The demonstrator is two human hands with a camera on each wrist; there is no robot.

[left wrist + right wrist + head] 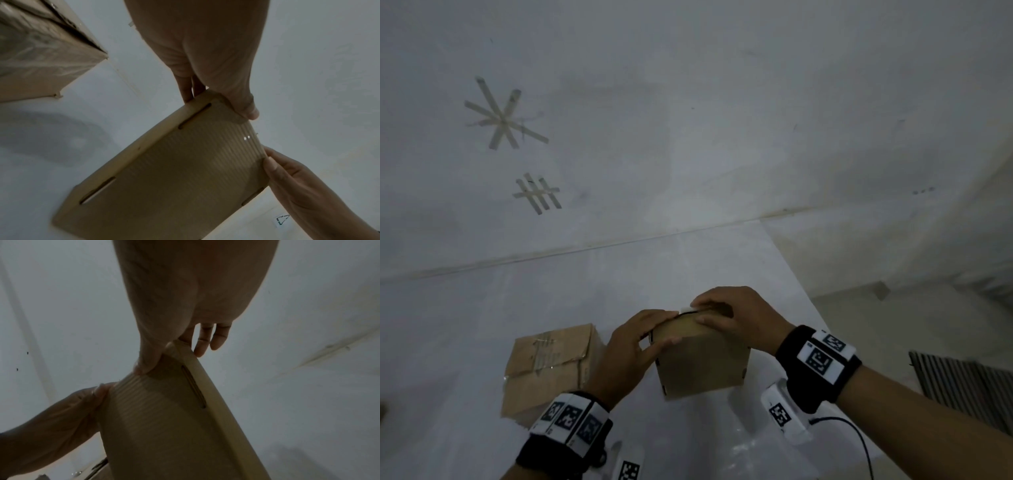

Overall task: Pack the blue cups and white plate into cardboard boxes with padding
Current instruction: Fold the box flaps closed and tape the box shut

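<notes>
A small brown cardboard box (702,363) stands on the white table, and both hands hold it at its top edge. My left hand (664,327) grips the top left corner, with the thumb (242,104) on the ribbed front face and the fingers (187,91) over the top. My right hand (705,311) pinches the top right edge, with the thumb (148,361) in front and the fingers (205,340) behind. A small white bit (688,310) shows at the box top between the hands. No blue cups or white plate are in view.
A second, taped cardboard box (544,366) sits shut just left of my left hand. The table's right edge (808,298) drops to the floor, where a ribbed grille (962,383) lies. A black cable (859,442) trails from my right wrist. Tape marks (503,116) are on the wall.
</notes>
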